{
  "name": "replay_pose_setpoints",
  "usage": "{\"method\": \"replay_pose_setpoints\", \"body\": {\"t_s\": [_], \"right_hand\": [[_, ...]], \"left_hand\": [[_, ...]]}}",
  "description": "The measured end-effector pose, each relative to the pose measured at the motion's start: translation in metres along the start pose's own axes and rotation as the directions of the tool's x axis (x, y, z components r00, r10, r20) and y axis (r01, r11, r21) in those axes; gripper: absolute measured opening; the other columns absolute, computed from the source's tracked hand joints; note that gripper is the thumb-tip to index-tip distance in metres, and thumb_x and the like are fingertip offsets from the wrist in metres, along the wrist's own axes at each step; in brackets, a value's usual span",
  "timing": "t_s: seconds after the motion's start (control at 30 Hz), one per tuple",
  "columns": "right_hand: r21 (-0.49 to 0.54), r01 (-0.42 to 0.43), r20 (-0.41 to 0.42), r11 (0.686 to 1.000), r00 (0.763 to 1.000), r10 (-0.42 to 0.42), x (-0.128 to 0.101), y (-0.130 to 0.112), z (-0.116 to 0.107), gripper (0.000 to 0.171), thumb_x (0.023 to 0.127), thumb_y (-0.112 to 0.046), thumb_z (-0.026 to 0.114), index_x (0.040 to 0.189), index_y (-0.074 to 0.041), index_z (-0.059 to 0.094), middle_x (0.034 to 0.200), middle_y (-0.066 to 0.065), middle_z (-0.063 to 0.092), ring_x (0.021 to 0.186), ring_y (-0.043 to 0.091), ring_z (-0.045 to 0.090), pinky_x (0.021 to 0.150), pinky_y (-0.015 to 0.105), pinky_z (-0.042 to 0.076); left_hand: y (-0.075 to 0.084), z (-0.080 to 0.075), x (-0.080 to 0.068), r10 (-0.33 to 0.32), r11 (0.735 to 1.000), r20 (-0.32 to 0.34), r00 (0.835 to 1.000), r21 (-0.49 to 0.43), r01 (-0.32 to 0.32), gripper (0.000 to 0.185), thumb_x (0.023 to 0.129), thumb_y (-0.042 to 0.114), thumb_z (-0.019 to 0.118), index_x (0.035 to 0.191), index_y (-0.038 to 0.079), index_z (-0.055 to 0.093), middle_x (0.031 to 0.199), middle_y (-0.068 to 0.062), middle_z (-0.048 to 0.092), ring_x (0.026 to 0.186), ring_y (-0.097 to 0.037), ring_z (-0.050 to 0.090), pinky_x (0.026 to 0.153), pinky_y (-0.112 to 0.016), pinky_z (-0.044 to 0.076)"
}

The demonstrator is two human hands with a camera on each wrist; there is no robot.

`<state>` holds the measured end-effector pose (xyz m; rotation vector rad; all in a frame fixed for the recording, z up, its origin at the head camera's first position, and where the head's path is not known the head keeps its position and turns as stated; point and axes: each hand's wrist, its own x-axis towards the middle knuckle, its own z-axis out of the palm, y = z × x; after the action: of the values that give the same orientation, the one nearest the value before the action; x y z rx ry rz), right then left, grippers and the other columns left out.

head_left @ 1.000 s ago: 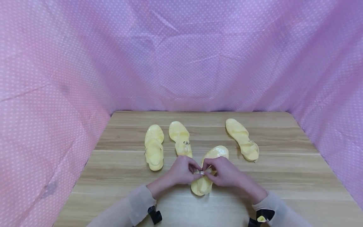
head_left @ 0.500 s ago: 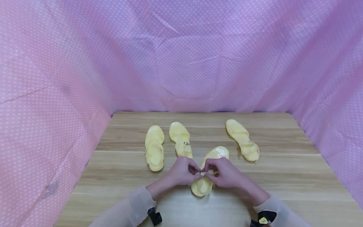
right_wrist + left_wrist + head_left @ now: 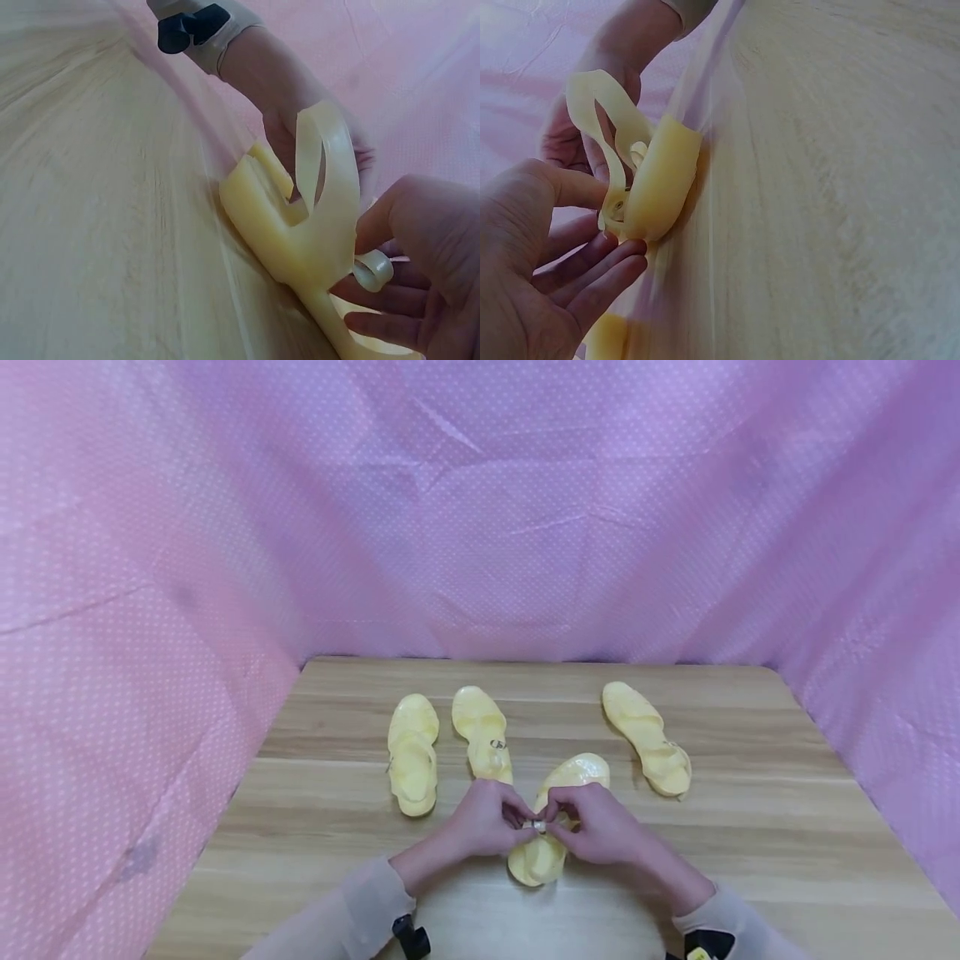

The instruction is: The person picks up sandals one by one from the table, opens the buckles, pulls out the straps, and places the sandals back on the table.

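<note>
The fingers (image 3: 517, 814) of the left hand (image 3: 483, 821) and those of the right hand (image 3: 592, 824) meet over the near sandal (image 3: 551, 827), pinching its thin ankle strap (image 3: 600, 135) and the small buckle (image 3: 537, 825) between thumb and fingertips. The wrist views show the strap arched up in a loop above the heel — the left fingers curl under its lower end, the right ones press beside a curled strap tip (image 3: 373, 271). Whether the tip has passed through the buckle cannot be told.

The sandal lies on the worktop (image 3: 750, 827) just before the person, toe pointing away, heel nearest the sleeves. To do this well, it seems wise to keep the buckle steady with one hand and feed the soft strap straight with the other, without twisting the loop; the sole should stay flat on the wood.

Farther back lie three more yellow sandals: a left sandal (image 3: 412, 753), a middle sandal (image 3: 482, 732) whose heel end sits close to the left knuckles, and a right sandal (image 3: 647, 737) well apart. Only the middle one crowds the work. A pink dotted cloth (image 3: 480, 527) walls in the worktop on three sides.
</note>
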<state>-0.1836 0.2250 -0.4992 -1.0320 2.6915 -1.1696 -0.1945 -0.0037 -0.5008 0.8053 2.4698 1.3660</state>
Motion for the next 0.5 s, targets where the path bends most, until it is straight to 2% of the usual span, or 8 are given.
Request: {"method": "replay_pose_setpoints", "body": {"t_s": [0.1,0.17,0.33,0.5], "right_hand": [[-0.011,-0.018,-0.020,1.000,1.000,0.018,0.0012,-0.0030,0.0018,0.018,0.087,-0.007,0.082,0.086,-0.021,0.072,0.088,-0.013,0.076,0.072,-0.003,0.061,0.062,0.021,0.055],[0.000,-0.041,-0.022,0.999,0.999,0.041,0.0012,-0.0055,0.0019,0.019,0.088,-0.009,0.083,0.084,-0.023,0.071,0.090,-0.012,0.078,0.079,-0.001,0.067,0.070,0.022,0.059],[0.047,-0.112,0.030,0.993,0.993,0.111,-0.0006,-0.0089,-0.0017,0.021,0.091,-0.009,0.082,0.080,-0.022,0.070,0.095,-0.009,0.082,0.095,0.005,0.075,0.086,0.025,0.063],[0.060,-0.141,0.082,0.988,0.987,0.136,0.0006,-0.0098,-0.0055,0.018,0.093,-0.011,0.080,0.082,-0.021,0.071,0.097,-0.008,0.082,0.096,0.006,0.076,0.087,0.025,0.062]], "left_hand": [[-0.0004,-0.0004,0.0005,0.025,0.999,-0.002,1.000,0.022,-0.025,0.011,0.081,0.007,0.088,0.091,0.005,0.084,0.080,-0.004,0.080,0.064,0.007,0.063,0.062,-0.016,0.058],[-0.0006,-0.0001,0.0007,0.035,0.999,-0.002,0.999,0.025,-0.035,0.010,0.081,0.006,0.088,0.090,0.005,0.084,0.079,-0.004,0.080,0.063,0.008,0.063,0.062,-0.015,0.058],[-0.0010,0.0021,-0.0008,0.020,1.000,0.003,1.000,0.002,-0.020,0.009,0.081,0.005,0.087,0.090,0.004,0.084,0.080,-0.004,0.079,0.063,0.007,0.063,0.062,-0.016,0.059],[-0.0013,0.0028,-0.0022,0.043,0.999,-0.019,0.999,0.008,-0.043,0.011,0.080,0.005,0.087,0.090,0.004,0.084,0.080,-0.005,0.078,0.064,0.005,0.065,0.062,-0.015,0.059]]}}
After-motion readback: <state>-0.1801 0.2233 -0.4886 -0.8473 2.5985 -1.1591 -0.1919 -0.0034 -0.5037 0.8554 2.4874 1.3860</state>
